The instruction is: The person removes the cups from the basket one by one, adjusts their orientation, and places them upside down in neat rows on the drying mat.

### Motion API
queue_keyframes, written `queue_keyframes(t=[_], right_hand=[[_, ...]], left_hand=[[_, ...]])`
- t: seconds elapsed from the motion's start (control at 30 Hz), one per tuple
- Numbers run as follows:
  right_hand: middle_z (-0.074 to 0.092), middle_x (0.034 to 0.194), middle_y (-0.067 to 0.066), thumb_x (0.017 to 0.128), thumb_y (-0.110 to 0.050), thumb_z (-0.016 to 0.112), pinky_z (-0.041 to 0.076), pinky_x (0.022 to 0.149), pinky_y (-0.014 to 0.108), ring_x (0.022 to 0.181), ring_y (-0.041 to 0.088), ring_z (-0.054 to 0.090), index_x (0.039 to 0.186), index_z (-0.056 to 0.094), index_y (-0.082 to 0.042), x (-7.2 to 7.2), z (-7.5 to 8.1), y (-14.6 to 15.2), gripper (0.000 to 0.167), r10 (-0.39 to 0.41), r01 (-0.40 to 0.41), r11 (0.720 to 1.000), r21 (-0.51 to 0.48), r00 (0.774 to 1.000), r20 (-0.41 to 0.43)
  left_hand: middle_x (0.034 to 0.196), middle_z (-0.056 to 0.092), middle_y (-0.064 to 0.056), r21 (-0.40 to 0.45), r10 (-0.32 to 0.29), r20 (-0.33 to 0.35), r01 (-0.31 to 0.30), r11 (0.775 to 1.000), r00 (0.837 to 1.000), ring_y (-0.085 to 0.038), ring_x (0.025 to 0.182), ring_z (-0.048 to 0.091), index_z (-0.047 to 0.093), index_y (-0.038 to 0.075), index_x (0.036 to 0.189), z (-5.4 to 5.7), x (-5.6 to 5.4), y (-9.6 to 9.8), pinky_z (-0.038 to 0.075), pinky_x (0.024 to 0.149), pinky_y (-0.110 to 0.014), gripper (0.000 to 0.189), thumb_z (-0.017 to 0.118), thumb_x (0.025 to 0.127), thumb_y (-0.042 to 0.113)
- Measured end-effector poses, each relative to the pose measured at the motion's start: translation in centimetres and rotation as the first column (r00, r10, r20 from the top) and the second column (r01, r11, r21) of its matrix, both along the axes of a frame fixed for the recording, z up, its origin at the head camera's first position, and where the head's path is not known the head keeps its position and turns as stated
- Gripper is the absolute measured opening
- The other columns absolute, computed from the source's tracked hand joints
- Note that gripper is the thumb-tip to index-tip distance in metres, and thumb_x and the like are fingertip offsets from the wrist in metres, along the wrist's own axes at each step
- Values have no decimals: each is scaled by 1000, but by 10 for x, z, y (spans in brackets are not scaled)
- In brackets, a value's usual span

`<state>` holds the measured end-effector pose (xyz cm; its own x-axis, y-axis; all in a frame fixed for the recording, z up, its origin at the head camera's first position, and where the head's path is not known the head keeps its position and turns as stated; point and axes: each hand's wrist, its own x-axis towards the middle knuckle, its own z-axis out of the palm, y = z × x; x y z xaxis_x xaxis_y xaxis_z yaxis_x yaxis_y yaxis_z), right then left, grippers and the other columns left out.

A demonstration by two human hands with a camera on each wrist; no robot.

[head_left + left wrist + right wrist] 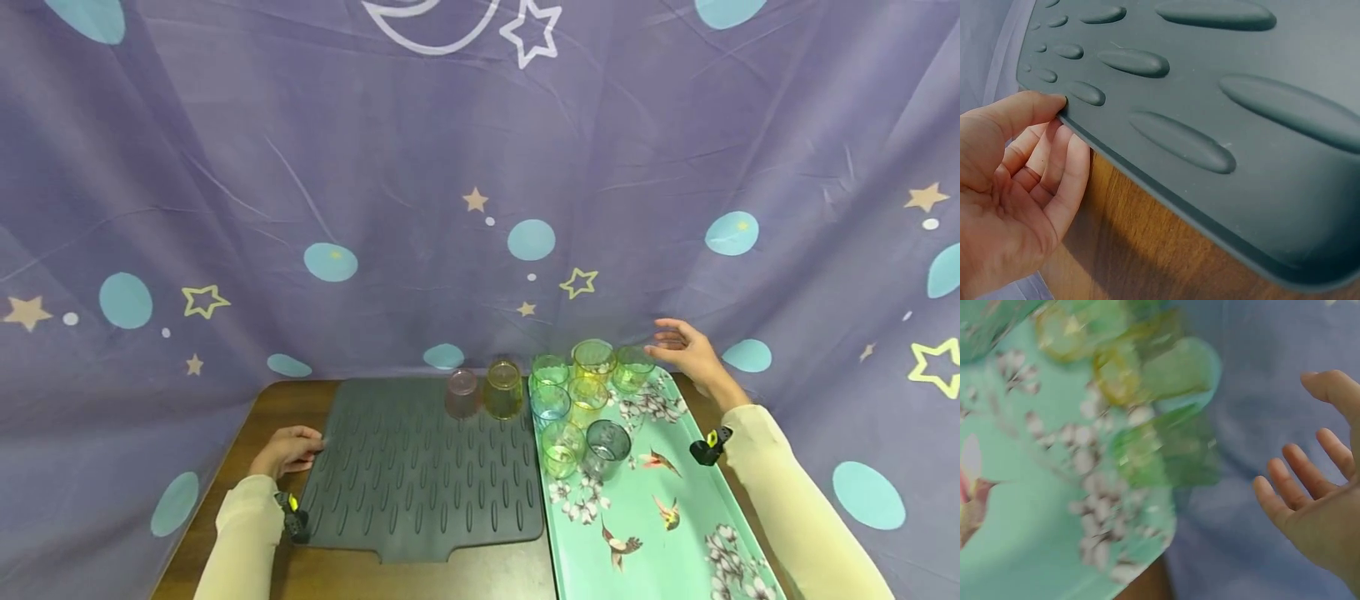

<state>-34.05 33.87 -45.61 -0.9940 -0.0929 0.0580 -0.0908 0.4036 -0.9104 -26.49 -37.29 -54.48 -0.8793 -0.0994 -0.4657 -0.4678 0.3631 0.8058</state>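
My left hand [287, 451] pinches the left edge of a dark grey drying mat [420, 467], thumb on top and the other fingers below the rim in the left wrist view. A pink glass [462, 395] and an amber glass [503, 392] stand upside down at the mat's back right. Several coloured glasses crowd the back left of a mint green tray [645, 533]. My right hand [688, 357] hovers with spread fingers beside a green glass [633, 372] at the tray's back. In the right wrist view it holds nothing, apart from that glass.
Nearest the front among the tray's glasses are a grey glass [608, 444] and a light green one [561, 454]. The tray lies right against the mat's right side. Under both is a wooden table [345, 575]; a purple curtain [420, 208] hangs behind.
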Motion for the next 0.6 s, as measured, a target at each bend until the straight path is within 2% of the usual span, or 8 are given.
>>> queue_keyframes(t=[0.13,0.23,0.4,0.6], right_hand=[[42,150,27,95,-29,74,50,105,45,130,35,50,157,30,-4,-1,-22,6,79,-55,54,998,17,997,55],[32,156,32,95,-29,74,39,112,62,140,49,37,159,24,-5,-3,-36,8,85,-69,70,997,-8,992,101],[24,160,32,96,-28,73,32,116,65,146,52,27,161,15,-5,-6,-53,13,90,-61,70,996,-51,985,162],[19,161,34,95,-24,73,31,115,67,147,54,22,162,10,-5,-10,-65,14,94,7,-1,1000,-31,980,200]], left_hand=[[71,57,6,1,13,-6,-13,1000,1000,-6,64,57,61,-2,103,0,0,1,56,61,-21,14,67,93,5],[70,57,6,-4,13,-5,-13,1000,1000,-6,64,57,61,-2,103,1,1,2,56,61,-21,13,67,93,5],[71,58,5,-17,0,-4,0,1000,1000,-6,64,57,61,-3,103,4,1,5,57,61,-21,13,66,93,4],[73,58,5,-18,-1,-11,0,1000,1000,-7,66,57,59,-4,105,3,4,4,57,62,-21,16,66,93,4]])
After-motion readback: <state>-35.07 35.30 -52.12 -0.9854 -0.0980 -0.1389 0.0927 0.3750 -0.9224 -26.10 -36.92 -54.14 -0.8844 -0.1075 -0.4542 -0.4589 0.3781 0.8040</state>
